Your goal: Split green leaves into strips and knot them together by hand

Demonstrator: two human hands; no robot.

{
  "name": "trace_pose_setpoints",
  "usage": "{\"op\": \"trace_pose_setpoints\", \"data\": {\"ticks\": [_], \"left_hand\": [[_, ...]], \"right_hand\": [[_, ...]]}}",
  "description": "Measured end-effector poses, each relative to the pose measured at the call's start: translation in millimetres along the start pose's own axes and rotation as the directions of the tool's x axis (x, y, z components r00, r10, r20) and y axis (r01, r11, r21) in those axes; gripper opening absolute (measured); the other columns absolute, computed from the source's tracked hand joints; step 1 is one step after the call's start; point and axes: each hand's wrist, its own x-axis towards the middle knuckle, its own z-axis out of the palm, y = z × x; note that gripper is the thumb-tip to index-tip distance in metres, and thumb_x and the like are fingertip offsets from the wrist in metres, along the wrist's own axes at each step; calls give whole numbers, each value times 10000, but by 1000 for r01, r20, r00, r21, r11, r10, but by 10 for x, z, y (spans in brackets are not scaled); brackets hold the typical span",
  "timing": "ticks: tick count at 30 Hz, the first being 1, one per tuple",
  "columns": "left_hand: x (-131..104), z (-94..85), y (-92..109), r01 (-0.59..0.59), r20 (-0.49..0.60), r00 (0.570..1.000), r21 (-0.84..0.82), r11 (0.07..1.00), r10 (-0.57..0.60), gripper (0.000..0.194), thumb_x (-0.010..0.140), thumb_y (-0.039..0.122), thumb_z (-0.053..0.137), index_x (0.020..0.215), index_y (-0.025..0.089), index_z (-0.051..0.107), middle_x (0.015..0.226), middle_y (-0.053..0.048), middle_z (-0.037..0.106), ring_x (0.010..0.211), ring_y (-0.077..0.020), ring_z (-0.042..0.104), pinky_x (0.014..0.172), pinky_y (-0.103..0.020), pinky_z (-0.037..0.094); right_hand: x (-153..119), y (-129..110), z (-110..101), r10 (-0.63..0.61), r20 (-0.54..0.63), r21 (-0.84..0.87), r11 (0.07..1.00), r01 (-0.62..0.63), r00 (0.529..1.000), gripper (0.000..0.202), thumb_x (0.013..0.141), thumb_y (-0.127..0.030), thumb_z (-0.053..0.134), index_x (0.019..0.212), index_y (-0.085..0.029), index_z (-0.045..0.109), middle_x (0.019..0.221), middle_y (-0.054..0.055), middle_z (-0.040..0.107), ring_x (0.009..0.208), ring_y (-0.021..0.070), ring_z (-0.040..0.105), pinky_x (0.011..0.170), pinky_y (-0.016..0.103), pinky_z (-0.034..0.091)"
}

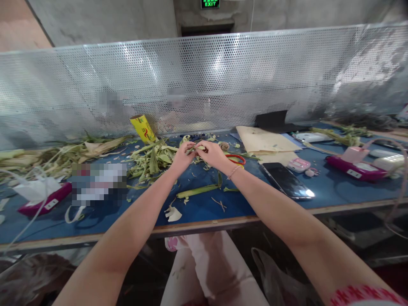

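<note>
My left hand (pixel 184 156) and my right hand (pixel 213 154) meet above the far middle of the blue table. Their fingers are closed together on a small green strip of plant leaf (pixel 200 148), mostly hidden behind the fingertips. Left of my left hand lies a heap of pale green leaf strips (pixel 153 159). Under my right wrist, partly covered, are a red ring (pixel 237 159) and something yellow. Nearer me lie a longer green leaf piece (pixel 197 191), thin twigs (pixel 219 204) and a pale torn scrap (pixel 173 213).
A tilted yellow tube (pixel 143 128) stands behind the heap. On the right are a black phone (pixel 287 180), a pink case (pixel 298 165), brown paper (pixel 264 139) and a purple power strip (pixel 353 168). Another power strip (pixel 44 199) is at left. A perforated metal screen (pixel 210 80) closes off the back.
</note>
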Motion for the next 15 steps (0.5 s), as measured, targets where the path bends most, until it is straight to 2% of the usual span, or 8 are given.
{"op": "trace_pose_setpoints", "data": {"ticks": [3,6,8,12,15], "left_hand": [[21,-24,0,23,-23,999,-50,998,-24,214,613,105,572,815,171,543,884,-45,599,875,-146,570,778,-295,451],[44,-58,13,-8,-113,994,-41,999,3,217,601,76,574,794,170,547,863,-32,611,833,-129,588,804,-291,452],[57,-75,16,-44,-127,991,-60,997,36,228,602,68,574,801,175,540,869,-26,616,817,-117,599,823,-287,449],[53,-76,15,-89,-78,994,-118,989,80,278,602,57,562,847,185,535,897,-27,615,840,-119,614,837,-286,449],[29,-53,29,-84,0,996,-175,981,86,371,577,37,539,916,189,542,990,-47,605,941,-141,599,879,-298,432]], "right_hand": [[11,47,-12,-32,26,109,994,29,999,201,714,-146,454,882,-166,564,826,49,638,739,132,591,679,257,456],[44,132,-54,32,-73,175,984,-19,997,314,668,-83,414,959,-162,503,816,42,617,732,132,586,671,271,463],[72,184,-81,109,-142,195,977,-80,984,273,684,-87,389,923,-171,491,792,31,604,708,131,579,680,290,463],[100,212,-73,172,-137,147,977,-152,975,94,762,-230,446,800,-178,514,809,49,603,761,150,572,748,322,455],[78,171,-18,133,-97,87,988,-125,986,196,745,-315,528,857,-154,533,904,89,596,822,159,570,785,315,448]]}}
